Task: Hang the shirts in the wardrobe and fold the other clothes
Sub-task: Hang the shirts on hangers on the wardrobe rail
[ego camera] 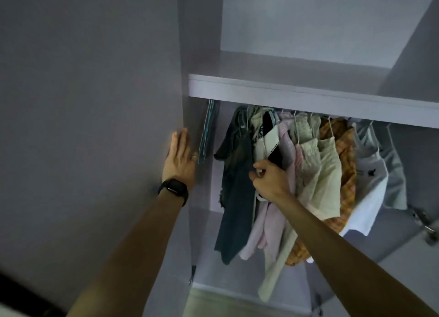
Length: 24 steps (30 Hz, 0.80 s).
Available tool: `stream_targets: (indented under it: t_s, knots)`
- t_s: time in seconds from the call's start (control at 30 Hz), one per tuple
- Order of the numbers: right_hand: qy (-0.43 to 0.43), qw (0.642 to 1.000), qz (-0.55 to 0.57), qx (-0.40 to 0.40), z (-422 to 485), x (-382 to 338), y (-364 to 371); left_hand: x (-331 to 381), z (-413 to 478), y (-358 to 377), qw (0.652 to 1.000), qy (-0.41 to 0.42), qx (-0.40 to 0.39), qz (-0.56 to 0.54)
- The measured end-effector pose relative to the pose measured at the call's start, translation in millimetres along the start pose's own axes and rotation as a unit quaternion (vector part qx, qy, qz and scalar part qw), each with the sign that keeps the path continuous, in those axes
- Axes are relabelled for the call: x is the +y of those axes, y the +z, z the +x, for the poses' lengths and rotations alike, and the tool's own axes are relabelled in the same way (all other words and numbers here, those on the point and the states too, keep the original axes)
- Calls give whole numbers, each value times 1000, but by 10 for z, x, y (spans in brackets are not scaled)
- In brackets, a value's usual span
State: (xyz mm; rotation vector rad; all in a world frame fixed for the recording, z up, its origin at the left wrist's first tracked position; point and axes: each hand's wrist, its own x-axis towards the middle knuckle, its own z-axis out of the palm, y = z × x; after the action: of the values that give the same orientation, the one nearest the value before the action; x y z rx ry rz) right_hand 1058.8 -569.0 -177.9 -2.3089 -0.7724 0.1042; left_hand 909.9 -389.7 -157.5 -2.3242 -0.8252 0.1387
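A row of shirts (pixel 308 164) is seen hung on pale hangers directly below the shelf (pixel 308 96) of the open wardrobe; they are packed close, each touching the next. Named from the shelf's left end toward its right: a dark teal shirt (pixel 237 198), a black-and-white garment (pixel 273 138), a pink shirt (pixel 286 141), a pale green shirt (pixel 325 174), an orange checked shirt (pixel 348 150) and a white shirt (pixel 370 193).

The black-and-white garment is grasped by the right hand (pixel 268 181) below the shelf's middle – the fingers are curled in around the cloth, with the thumb and forefinger pinched together at the edge of the dark teal shirt.

The left hand (pixel 181 157) is laid flat, fingers straight and together, against the upright side panel (pixel 95 103) below the shelf's left end; nothing is held in it. A ring (pixel 194 157) is worn on one finger and a black watch (pixel 174 189) on the wrist.

Just under the shelf's left end, between the flat hand and the dark teal shirt, a narrow teal-and-white striped item (pixel 206 136) is hung – whether cloth or hangers cannot be told. Well below the shelf's right end a metal hinge (pixel 425 224) is fixed.
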Motion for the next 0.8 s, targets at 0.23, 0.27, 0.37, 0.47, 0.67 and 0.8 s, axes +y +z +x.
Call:
stream_targets:
  t_s: [0.23,0.27,0.37,0.47,0.67,0.8]
  knots:
    - [-21,992,28,123,-1582,346,-587,628,-531,-236,924,78,-6,-374]
    - [-12,988,9,153,-1818,425,-665,812,-629,-294,904,108,-8,-414]
    - [30,973,-59,221,-2514,677,-838,1354,-946,-562,857,229,9,-462]
    - [107,961,-93,238,-3235,881,-940,1878,-1294,-801,786,334,59,-518]
    - [348,868,-99,339,-4947,1222,-918,2852,-2595,-1407,657,552,33,-513]
    - [494,776,-79,385,-5903,1159,-650,3289,-3559,-1629,581,685,26,-438]
